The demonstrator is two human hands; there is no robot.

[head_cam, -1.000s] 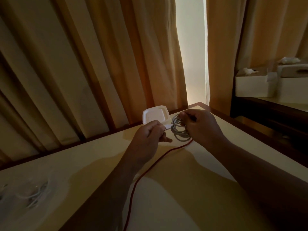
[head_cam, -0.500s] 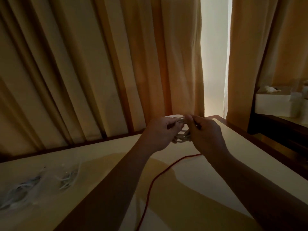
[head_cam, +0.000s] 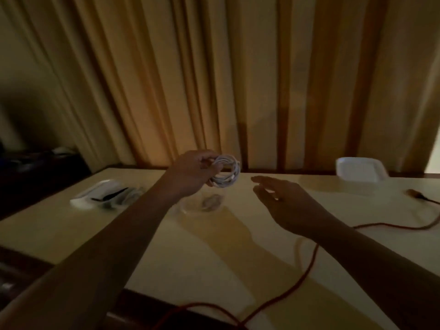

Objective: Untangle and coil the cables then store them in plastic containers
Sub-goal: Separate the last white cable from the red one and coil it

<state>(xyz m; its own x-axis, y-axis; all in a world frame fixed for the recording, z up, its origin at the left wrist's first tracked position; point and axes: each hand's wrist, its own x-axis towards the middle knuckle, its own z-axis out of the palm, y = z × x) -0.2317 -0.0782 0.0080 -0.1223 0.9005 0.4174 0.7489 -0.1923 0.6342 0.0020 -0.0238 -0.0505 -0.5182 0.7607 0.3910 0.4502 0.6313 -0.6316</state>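
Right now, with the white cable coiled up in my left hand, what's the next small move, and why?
Probably lower the coiled white cable into the clear plastic container that appears to sit just below it. Your left hand grips the wound coil above that container, and your right hand is open, free to steady it.

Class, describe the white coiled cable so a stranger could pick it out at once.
Find the pale table before the curtains. Above its middle, the left hand grips the white coiled cable over a clear container. Unlike the red cable lying loose, it is wound in a ring.
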